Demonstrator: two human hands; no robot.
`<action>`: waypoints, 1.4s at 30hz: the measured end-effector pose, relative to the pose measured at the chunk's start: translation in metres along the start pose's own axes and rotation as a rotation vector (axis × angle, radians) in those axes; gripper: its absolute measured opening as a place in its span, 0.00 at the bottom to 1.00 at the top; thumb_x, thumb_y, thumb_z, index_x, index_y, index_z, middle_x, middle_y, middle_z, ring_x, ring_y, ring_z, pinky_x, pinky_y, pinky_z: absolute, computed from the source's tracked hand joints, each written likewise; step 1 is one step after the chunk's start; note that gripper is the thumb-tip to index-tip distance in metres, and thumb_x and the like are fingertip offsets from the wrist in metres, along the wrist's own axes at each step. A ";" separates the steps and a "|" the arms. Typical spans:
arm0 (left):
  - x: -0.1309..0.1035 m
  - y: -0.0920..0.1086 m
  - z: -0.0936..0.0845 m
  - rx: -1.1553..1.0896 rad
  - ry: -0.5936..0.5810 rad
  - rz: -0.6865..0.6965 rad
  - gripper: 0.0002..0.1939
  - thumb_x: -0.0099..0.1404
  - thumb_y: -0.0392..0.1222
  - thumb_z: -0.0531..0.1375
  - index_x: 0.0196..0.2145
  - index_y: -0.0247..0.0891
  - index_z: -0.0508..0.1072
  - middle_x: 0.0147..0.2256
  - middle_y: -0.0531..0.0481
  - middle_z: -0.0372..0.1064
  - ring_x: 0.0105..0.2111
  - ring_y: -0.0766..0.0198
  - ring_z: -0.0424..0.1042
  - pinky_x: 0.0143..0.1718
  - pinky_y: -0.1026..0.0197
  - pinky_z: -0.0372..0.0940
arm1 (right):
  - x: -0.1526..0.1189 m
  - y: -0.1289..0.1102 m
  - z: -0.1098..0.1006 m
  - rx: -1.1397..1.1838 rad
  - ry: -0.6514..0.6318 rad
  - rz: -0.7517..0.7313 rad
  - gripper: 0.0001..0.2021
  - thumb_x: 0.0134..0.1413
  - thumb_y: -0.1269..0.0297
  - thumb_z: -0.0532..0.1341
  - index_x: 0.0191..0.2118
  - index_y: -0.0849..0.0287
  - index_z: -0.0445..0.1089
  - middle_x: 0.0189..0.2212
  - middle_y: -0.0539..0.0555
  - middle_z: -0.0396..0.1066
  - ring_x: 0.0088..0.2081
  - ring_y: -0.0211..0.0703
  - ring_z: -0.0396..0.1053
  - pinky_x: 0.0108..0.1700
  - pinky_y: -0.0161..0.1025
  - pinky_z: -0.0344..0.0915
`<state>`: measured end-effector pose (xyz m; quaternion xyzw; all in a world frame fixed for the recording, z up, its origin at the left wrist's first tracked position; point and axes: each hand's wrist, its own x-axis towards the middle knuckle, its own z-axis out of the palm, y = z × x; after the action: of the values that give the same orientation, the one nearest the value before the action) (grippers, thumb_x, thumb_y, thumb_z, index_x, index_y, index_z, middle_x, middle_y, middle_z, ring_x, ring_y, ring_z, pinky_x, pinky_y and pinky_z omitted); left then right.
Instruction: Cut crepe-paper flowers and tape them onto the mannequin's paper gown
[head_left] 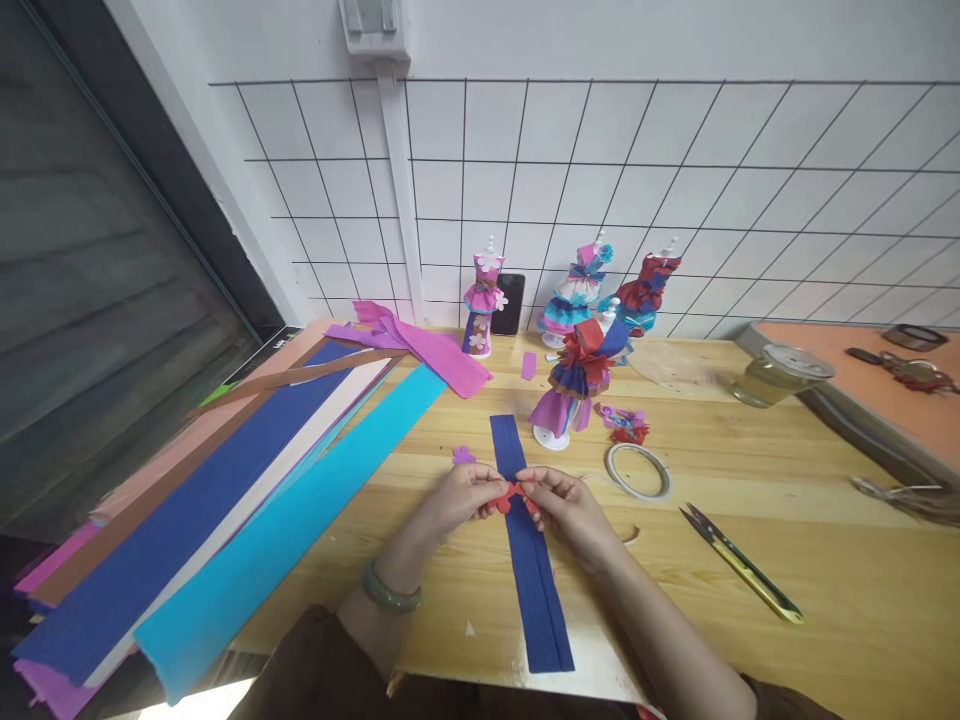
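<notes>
Between my two hands is a small red paper flower (pixel 504 503), held over a long blue crepe paper strip (pixel 541 600) that lies lengthwise on the table. My left hand (pixel 469 497) pinches the flower's left side with thumb and fingers. On its right side, my right hand (pixel 559 505) grips it the same way, and part of the red paper is hidden by the fingers. A purple paper flower (pixel 463 455) lies just beyond my left hand. Past the far end of the strip stands a mini dress form (pixel 577 375) in red, blue and pink crepe paper.
Crepe paper strips (pixel 300 520) in several colours spread across the left. Thread snips (pixel 741 562) and a tape roll (pixel 639 472) lie to the right. More dressed forms (pixel 576 290) and a phone (pixel 510 304) stand by the tiled wall. A lidded glass jar (pixel 780 375) sits far right.
</notes>
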<state>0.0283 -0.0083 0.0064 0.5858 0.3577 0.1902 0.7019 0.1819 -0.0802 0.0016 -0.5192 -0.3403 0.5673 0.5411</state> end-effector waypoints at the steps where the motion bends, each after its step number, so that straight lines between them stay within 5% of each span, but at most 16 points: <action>1: 0.000 0.000 -0.001 -0.007 -0.023 0.000 0.12 0.53 0.46 0.58 0.25 0.33 0.67 0.17 0.55 0.62 0.16 0.75 0.57 0.19 0.69 0.50 | 0.000 0.000 0.000 0.021 -0.017 0.007 0.16 0.40 0.58 0.66 0.35 0.62 0.70 0.15 0.46 0.64 0.15 0.30 0.58 0.19 0.29 0.56; 13: -0.002 0.003 -0.001 -0.049 -0.046 0.017 0.11 0.53 0.45 0.58 0.23 0.34 0.66 0.15 0.56 0.59 0.16 0.74 0.57 0.19 0.69 0.49 | -0.002 -0.001 0.001 -0.076 -0.012 -0.085 0.17 0.43 0.57 0.64 0.38 0.61 0.68 0.18 0.47 0.65 0.18 0.32 0.59 0.21 0.31 0.58; 20: 0.000 0.003 -0.002 -0.045 0.040 0.051 0.11 0.54 0.46 0.57 0.24 0.34 0.66 0.18 0.55 0.61 0.17 0.75 0.56 0.19 0.69 0.49 | -0.008 -0.011 -0.003 -0.428 0.197 -0.288 0.19 0.49 0.52 0.57 0.41 0.62 0.67 0.34 0.58 0.72 0.31 0.42 0.69 0.32 0.38 0.65; 24: 0.001 0.002 -0.003 -0.046 0.079 0.076 0.12 0.54 0.47 0.58 0.25 0.34 0.67 0.20 0.54 0.63 0.18 0.74 0.57 0.20 0.68 0.49 | -0.031 -0.038 -0.032 -0.992 0.327 -0.305 0.16 0.52 0.55 0.53 0.40 0.60 0.69 0.38 0.58 0.72 0.34 0.46 0.71 0.34 0.39 0.65; 26: 0.002 0.000 -0.004 -0.043 0.094 0.088 0.12 0.54 0.47 0.57 0.25 0.34 0.67 0.20 0.53 0.63 0.19 0.73 0.57 0.21 0.68 0.50 | -0.045 -0.046 -0.056 -1.341 0.510 -0.255 0.15 0.54 0.59 0.51 0.42 0.59 0.69 0.38 0.59 0.73 0.36 0.49 0.70 0.36 0.41 0.64; 28: 0.002 0.000 -0.004 -0.049 0.104 0.092 0.13 0.54 0.48 0.58 0.25 0.34 0.68 0.21 0.53 0.63 0.20 0.73 0.58 0.23 0.67 0.51 | -0.060 -0.045 -0.081 -1.598 0.627 -0.113 0.15 0.54 0.63 0.49 0.41 0.61 0.68 0.36 0.62 0.73 0.36 0.52 0.70 0.33 0.42 0.63; 32: 0.003 0.001 -0.002 -0.058 0.122 0.108 0.12 0.54 0.47 0.58 0.25 0.34 0.68 0.21 0.54 0.62 0.21 0.72 0.57 0.24 0.67 0.51 | -0.087 -0.024 -0.125 -1.848 0.656 0.179 0.11 0.50 0.74 0.48 0.29 0.64 0.68 0.25 0.62 0.71 0.29 0.53 0.69 0.26 0.41 0.59; 38: 0.000 0.005 0.002 -0.073 0.125 0.136 0.11 0.53 0.46 0.58 0.23 0.34 0.67 0.22 0.52 0.63 0.23 0.71 0.59 0.25 0.66 0.53 | -0.105 -0.014 -0.149 -1.634 0.742 0.228 0.10 0.50 0.69 0.48 0.28 0.59 0.67 0.28 0.62 0.70 0.28 0.53 0.68 0.24 0.40 0.57; 42: -0.002 0.006 0.003 -0.088 0.117 0.155 0.11 0.53 0.46 0.58 0.24 0.34 0.66 0.23 0.52 0.65 0.24 0.70 0.60 0.27 0.66 0.55 | -0.101 -0.028 -0.113 -0.939 0.609 0.047 0.12 0.52 0.58 0.50 0.36 0.59 0.65 0.22 0.55 0.66 0.25 0.45 0.65 0.26 0.38 0.58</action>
<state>0.0301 -0.0103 0.0127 0.5682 0.3433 0.2933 0.6879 0.2846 -0.1929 0.0243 -0.8524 -0.3730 0.1911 0.3126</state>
